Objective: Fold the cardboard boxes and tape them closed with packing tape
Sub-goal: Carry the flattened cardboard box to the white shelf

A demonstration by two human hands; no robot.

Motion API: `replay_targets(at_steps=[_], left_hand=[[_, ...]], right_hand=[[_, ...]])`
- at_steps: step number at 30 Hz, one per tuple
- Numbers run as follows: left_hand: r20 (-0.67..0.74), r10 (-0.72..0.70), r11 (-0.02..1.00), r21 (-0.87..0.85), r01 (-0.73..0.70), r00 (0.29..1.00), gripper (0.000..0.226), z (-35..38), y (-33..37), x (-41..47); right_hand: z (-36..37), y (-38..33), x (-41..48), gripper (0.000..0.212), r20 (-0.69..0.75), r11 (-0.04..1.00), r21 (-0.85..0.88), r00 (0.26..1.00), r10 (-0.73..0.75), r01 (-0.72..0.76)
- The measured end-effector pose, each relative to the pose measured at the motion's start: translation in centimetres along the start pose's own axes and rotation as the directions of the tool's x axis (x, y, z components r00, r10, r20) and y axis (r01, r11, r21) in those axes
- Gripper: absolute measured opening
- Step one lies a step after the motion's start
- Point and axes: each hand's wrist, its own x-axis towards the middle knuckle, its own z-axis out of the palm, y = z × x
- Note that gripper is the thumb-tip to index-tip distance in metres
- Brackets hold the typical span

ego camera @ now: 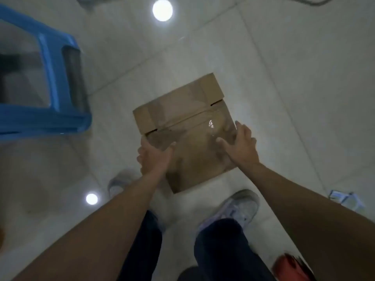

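The box (182, 110), taped along its seam, is clamped between the left hand (155, 157) and right hand (240, 145), thumbs on top and fingers wrapping its side edges, seemingly to move it.

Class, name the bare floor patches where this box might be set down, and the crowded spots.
Bare tiles: beyond the box, right of the blue stool; and right of the box, above the small white object. Crowded: by the shoes and red item.

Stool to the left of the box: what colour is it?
Blue. The stool shows best in the head view, left of the cardboard box.
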Motion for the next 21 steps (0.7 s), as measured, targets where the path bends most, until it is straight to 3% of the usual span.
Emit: replay_targets(at_steps=[4,7,11,16,21], left_hand=[[0.014,-0.189,0.969,-0.162,0.189,0.982,0.116,4.1,-0.8,3.1],[0.024,-0.244,0.941,-0.237,0.243,0.969,0.119,6.1,-1.4,4.6],[-0.045,-0.283,0.952,-0.138,0.274,0.958,0.127,6.9,-1.8,5.6],[-0.098,-0.211,0.970,-0.145,0.196,0.972,0.120,5.5,-0.7,4.2],[-0.114,0.002,0.970,-0.239,-0.029,0.994,0.116,0.8,3.6,-0.2]], right_hand=[[3.3,0.4,3.5,0.103,-0.067,0.999,-0.047,0.997,0.024,-0.027],[5.1,0.6,4.7,0.115,-0.139,0.997,-0.056,0.989,0.047,-0.055],[5.6,1.1,5.7,0.128,-0.166,0.993,-0.001,0.979,0.114,-0.116],[3.5,1.1,4.8,0.113,-0.197,0.992,0.044,0.973,0.123,-0.117],[-2.3,-1.7,0.9,0.107,-0.260,0.982,0.169,0.957,0.129,-0.086]])
